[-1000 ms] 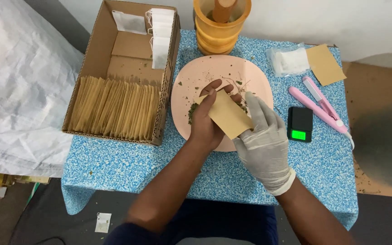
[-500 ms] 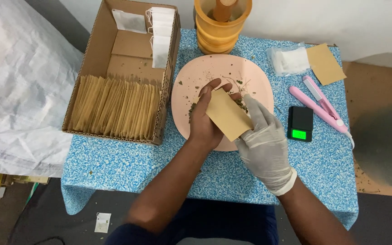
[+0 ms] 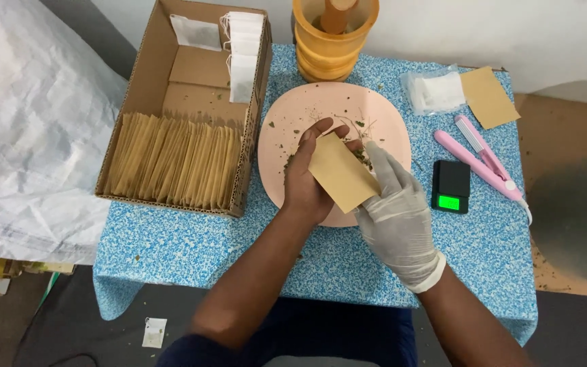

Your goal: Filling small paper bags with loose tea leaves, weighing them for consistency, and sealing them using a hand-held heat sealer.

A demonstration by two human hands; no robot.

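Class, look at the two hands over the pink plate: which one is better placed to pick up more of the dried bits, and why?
Probably the right hand: gloved, its fingers already rest at the dried bits on the pink plate. The bare left hand is busy holding the tan pouch.

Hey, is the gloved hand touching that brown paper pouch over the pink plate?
Touching. The head view shows the gloved right hand with its fingers against the brown pouch, which the bare left hand holds above the pink plate.
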